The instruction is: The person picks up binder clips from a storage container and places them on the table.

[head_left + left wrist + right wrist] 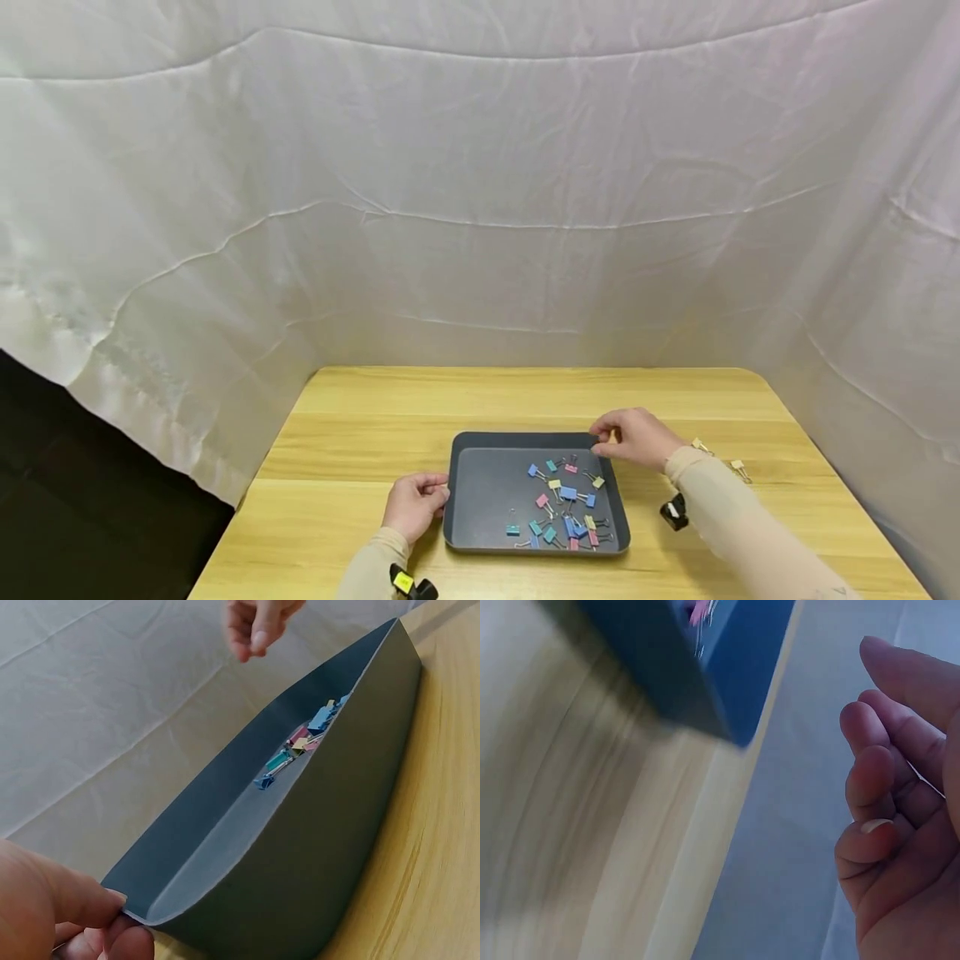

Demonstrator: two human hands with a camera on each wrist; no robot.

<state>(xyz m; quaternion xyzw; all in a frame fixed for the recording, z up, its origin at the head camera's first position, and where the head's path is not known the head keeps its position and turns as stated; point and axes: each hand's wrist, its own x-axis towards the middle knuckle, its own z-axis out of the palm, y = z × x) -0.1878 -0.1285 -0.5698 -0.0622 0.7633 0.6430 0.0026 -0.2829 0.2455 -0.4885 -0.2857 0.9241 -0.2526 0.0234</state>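
A dark grey tray [480, 492] stands on the wooden table, with binder clips in pink, yellow, blue and teal scattered mostly over its right half. My left hand [414, 505] pinches the tray's left rim between thumb and fingers, as the left wrist view shows closely. Over the far right corner of the tray is my right hand [637, 435]. In the right wrist view its fingers [874, 776] are loosely bent with nothing between them, apart from the tray corner. One blue binder clip [568, 493] lies among the others.
Two yellow binder clips, one farther back [701, 446] and one nearer [740, 470], lie on the table [337, 450] right of the tray. A pale curtain [525, 208] hangs behind and at both sides of the table.
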